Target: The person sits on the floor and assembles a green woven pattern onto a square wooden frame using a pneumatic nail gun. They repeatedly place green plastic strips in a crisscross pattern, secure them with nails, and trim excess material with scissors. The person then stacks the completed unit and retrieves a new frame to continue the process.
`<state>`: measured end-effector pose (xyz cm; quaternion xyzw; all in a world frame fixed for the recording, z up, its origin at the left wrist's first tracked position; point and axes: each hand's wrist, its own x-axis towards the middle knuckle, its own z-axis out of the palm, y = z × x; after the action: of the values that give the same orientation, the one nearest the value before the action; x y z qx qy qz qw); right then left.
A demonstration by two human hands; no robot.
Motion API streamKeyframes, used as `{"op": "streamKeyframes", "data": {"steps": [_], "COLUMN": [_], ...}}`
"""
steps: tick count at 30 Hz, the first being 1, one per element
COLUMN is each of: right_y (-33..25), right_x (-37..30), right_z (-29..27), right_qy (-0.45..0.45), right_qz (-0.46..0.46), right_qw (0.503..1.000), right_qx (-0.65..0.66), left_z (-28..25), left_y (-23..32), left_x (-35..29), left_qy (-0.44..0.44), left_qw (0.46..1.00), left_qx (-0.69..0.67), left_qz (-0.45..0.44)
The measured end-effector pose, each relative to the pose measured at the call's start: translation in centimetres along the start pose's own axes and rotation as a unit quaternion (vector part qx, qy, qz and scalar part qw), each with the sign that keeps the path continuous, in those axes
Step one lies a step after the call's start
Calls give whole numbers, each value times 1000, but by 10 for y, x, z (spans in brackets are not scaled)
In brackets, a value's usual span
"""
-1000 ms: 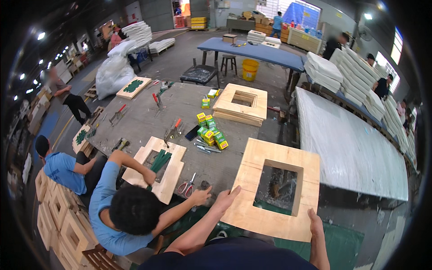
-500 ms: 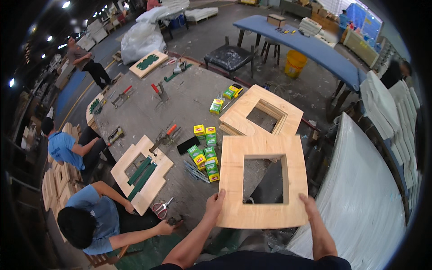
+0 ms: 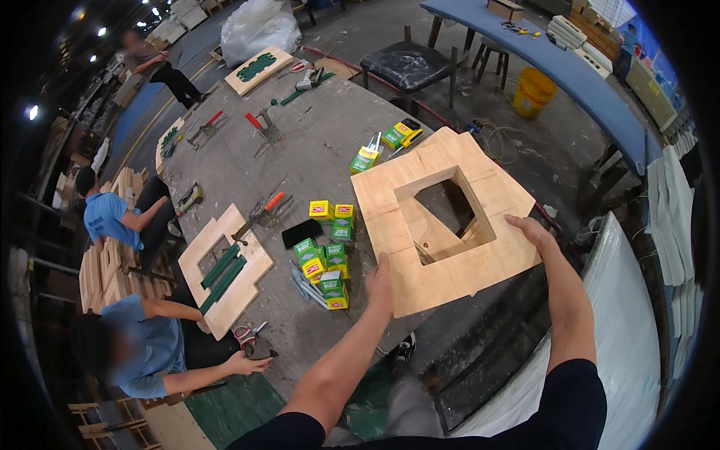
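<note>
Both my hands grip a square plywood frame (image 3: 442,281) with a square opening in its middle. My left hand (image 3: 380,289) has its near left edge, thumb on top. My right hand (image 3: 531,231) pinches the right edge. The frame lies over or just above a stack of similar plywood frames (image 3: 491,161) at the table's right corner; whether it touches them I cannot tell. Most of the stack is hidden under it, though inner edges show through the opening. Left of the frame stand several green and yellow small boxes (image 3: 334,289), beside loose strips of metal staples (image 3: 306,287).
A grey worktable (image 3: 315,150) carries a black phone (image 3: 301,233), clamps (image 3: 264,127) and a wooden panel with green strips (image 3: 225,274). At left, a seated co-worker (image 3: 154,345) has a hand near red-handled scissors (image 3: 247,337). A plastic-wrapped white stack (image 3: 600,322) stands at right.
My hands have carried the plywood frame forward, turning it counterclockwise, from in front of the stack to over it. My view has shifted, and the co-worker's head has turned.
</note>
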<state>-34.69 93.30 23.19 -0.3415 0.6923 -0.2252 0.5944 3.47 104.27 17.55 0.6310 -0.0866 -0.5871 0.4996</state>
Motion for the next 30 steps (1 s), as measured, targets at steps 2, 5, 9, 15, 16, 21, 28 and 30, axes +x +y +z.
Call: {"op": "streamKeyframes", "data": {"steps": [2, 5, 9, 15, 16, 21, 28, 30], "right_y": [-18, -51, -77, -1, 15, 115, 325, 337], "right_x": [18, 36, 57, 26, 15, -112, -296, -313], "right_z": [-3, -46, -49, -29, 12, 104, 223, 268], "right_qy": [-2, 40, 117, 380, 381, 455, -34, -155], "right_qz": [6, -14, -109, -248, -282, -283, -214, -196], "right_qw": [999, 984, 899, 745, 739, 804, 849, 825], "right_qx": [-36, -172, -408, -489, -478, -259, -481, -507], "left_z": [17, 61, 98, 52, 17, -193, -488, -545], "left_y": [-6, -20, -36, -40, -40, -60, -24, -40], "left_x": [0, -8, -26, -67, -70, -145, -303, -338], "left_qy": [11, 6, -27, -186, -202, -138, 70, 91], "left_qw": [998, 994, 991, 950, 945, 905, 698, 735], "left_qx": [-45, -69, 16, 248, 253, 392, 665, 625], "left_qz": [-39, -82, -131, -42, -47, -86, -255, -245]}}
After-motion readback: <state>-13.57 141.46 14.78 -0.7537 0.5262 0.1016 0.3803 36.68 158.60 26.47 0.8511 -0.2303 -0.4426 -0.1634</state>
